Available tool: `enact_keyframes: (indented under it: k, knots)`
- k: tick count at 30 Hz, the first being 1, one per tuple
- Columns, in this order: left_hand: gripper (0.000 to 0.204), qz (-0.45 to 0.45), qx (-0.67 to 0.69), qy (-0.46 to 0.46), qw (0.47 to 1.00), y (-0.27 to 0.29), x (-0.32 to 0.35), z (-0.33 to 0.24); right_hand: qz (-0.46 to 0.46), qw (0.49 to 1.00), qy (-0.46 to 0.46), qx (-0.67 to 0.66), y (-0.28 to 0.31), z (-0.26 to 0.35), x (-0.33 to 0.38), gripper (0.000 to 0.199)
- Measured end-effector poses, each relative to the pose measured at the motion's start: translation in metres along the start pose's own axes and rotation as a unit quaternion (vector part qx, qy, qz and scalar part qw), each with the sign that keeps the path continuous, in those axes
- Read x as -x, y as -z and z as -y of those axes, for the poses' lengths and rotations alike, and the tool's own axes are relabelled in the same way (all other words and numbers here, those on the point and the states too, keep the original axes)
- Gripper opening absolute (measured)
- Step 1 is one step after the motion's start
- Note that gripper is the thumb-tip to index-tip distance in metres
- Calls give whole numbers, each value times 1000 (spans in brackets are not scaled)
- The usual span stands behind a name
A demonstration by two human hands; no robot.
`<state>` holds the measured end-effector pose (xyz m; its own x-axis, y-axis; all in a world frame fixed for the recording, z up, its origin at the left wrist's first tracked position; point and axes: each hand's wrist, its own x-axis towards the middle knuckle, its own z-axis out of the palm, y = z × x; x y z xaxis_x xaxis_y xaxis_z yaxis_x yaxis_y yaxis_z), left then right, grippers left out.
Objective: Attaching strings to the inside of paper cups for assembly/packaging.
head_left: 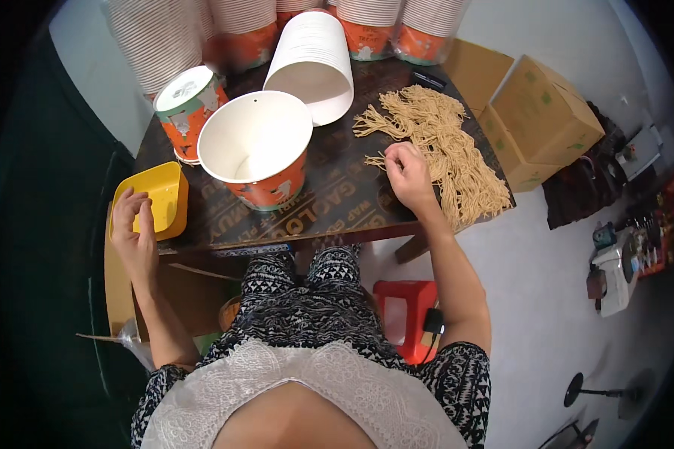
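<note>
My left hand [135, 236] is over the near rim of a yellow plastic tub [171, 196], its fingers bent toward the thumb; what they pinch, if anything, I cannot make out. On the right, my right hand [410, 178] is closed at the left side of a pile of tan cords [457, 161], and loose strands show by its fingertips. Between the hands stands a large white-lined paper bucket [296, 176], orange and green outside, upright with its mouth open. A small hole shows near its far rim.
Behind the bucket a nested stack of white buckets [307, 60] lies on its side. An upside-down printed bucket [191, 108] stands at the left. More stacked buckets [371, 26] line the table's back. Cardboard boxes [550, 112] and a red stool [406, 292] are off the table.
</note>
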<state>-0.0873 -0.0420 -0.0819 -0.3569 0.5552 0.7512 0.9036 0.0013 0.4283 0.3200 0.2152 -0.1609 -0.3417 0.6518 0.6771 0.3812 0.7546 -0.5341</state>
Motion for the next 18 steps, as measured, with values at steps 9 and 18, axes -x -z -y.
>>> enact_keyframes:
  k: [9, 18]
  knots:
    - [12, 25, 34, 20, 999, -24, -5, -13, 10, 999, 37, 31, 0, 7, -1, 4]
    - [12, 43, 56, 63, 995, -10, 19, 3, 16, 999, 36, 35, -1, 8, -2, 5]
